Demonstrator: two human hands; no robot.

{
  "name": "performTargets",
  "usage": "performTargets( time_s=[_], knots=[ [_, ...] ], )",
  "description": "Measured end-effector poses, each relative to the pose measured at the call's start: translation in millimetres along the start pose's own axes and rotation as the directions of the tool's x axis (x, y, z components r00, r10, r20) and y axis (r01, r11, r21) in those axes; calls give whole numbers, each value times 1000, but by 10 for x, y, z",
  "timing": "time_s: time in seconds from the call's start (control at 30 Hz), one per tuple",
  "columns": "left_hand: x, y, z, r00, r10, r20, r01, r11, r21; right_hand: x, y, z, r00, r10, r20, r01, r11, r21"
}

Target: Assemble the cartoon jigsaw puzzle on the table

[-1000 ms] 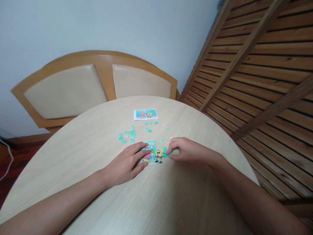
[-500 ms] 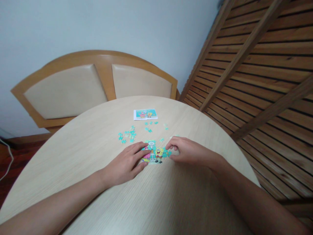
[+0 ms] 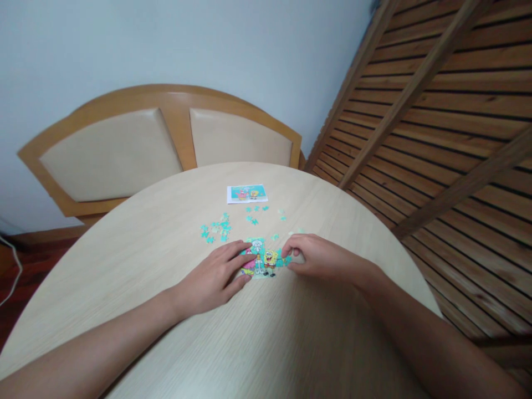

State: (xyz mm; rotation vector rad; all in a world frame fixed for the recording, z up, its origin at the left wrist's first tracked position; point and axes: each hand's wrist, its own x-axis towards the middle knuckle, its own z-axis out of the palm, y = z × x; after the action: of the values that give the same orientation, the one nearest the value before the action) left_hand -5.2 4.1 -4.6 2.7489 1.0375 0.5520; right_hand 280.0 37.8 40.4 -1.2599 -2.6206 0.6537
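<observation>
The partly joined jigsaw puzzle point(image 3: 260, 263) lies on the table in front of me and shows cartoon figures, one of them yellow and square. My left hand point(image 3: 220, 274) rests flat over its left side, fingers apart, covering part of a pink figure. At the right edge, my right hand point(image 3: 310, 255) has index finger and thumb curled around a small teal puzzle piece point(image 3: 285, 260) beside the yellow figure. The fingers partly hide that piece, so I cannot tell whether it is locked in.
Loose teal puzzle pieces point(image 3: 224, 228) lie in a cluster behind my left hand. Several more pieces point(image 3: 252, 220) are scattered farther back. A picture card point(image 3: 248, 194) lies beyond them on the round table point(image 3: 166, 221). A padded chair back point(image 3: 241, 136) stands behind the table.
My right hand has shifted very slightly, staying at the puzzle's right edge, where the teal piece now sits a little lower and closer in. My left hand has kept its place.
</observation>
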Motion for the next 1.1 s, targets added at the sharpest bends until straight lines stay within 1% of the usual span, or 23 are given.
performTargets(
  time_s=[0.2, 0.47, 0.57, 0.63, 0.7, 0.77, 0.83, 0.9, 0.97, 1.03, 1.1],
  knots=[
    [6, 12, -12, 1000, -2, 25, 2, 1000, 16, -2, 16, -7, 998, -60, 12, 60, 998, 5],
    [1, 5, -7, 1000, -6, 21, 6, 1000, 0, -7, 32, 2, 996, -86, 5, 86, 996, 13],
    [-1, 3, 0, 1000, -4, 9, 4, 1000, -10, -17, 7, -27, 997, -79, 0, 79, 996, 45],
    [-1, 2, 2, 1000, -3, 1, 3, 1000, -20, -20, -32, -45, 998, -59, 23, 56, 988, 141],
    [4, 4, -2, 1000, -2, -7, 2, 999, -34, -12, -81, -36, 998, -40, 39, 26, 951, 309],
    [18, 13, -14, 1000, 3, -17, -4, 999, -53, 10, -123, 22, 999, -24, 27, 7, 870, 493],
    [40, 36, -32, 999, 13, -40, -16, 997, -81, 48, -150, 127, 1000, -7, -4, 8, 777, 630],
    [65, 72, -48, 997, 19, -79, -29, 991, -132, 95, -165, 254, 997, 16, -70, 38, 720, 693],
    [87, 115, -56, 993, 0, -121, -27, 975, -220, 137, -184, 368, 991, 19, -129, 78, 706, 704],
    [98, 151, -53, 988, -51, -143, 3, 948, -318, 166, -222, 446, 984, 30, -176, 106, 697, 709],
    [99, 175, -40, 981, -129, -144, 61, 914, -402, 182, -281, 489, 978, 36, -207, 128, 681, 721]
  ],
)
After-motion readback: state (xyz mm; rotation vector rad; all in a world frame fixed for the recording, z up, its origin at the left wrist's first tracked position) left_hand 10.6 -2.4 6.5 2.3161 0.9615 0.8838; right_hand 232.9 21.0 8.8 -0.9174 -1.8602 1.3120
